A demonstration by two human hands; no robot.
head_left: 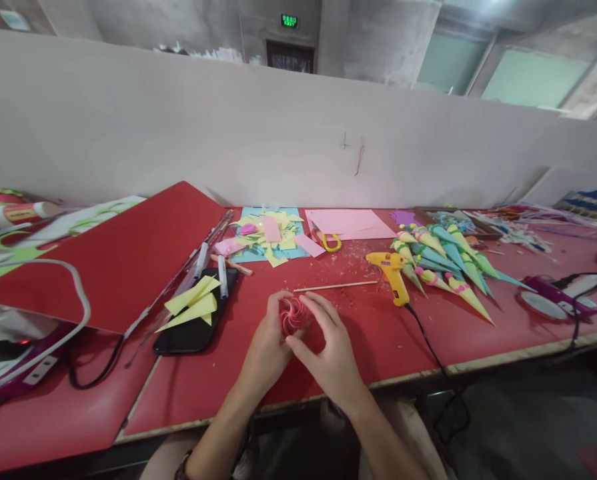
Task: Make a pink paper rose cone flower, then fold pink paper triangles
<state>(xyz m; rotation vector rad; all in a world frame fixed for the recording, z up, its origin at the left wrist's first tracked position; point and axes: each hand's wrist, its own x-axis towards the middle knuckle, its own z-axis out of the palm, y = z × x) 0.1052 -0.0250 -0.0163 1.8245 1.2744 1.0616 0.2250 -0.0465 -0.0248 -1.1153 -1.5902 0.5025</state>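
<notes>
A pinkish-red spiral of layered petals, which looks like a rolled paper flower [293, 316], is held above the front of the red table. My left hand [269, 341] wraps round its left side. My right hand [332, 345] curves over its right side, with the fingertips at its rim and the thumb near its lower edge. The underside of the flower is hidden by my hands. Just beyond them lies a thin wooden stick [335, 287]. To the right, a yellow glue gun [392, 275] rests on the table.
Several yellow and blue paper cones [448, 257] are heaped at the right. Behind my hands lie yellow paper scraps [273, 235], scissors [331, 241] and pink paper [353, 224]. On the left are a black phone [191, 339], markers [223, 277] and a large red sheet [128, 263].
</notes>
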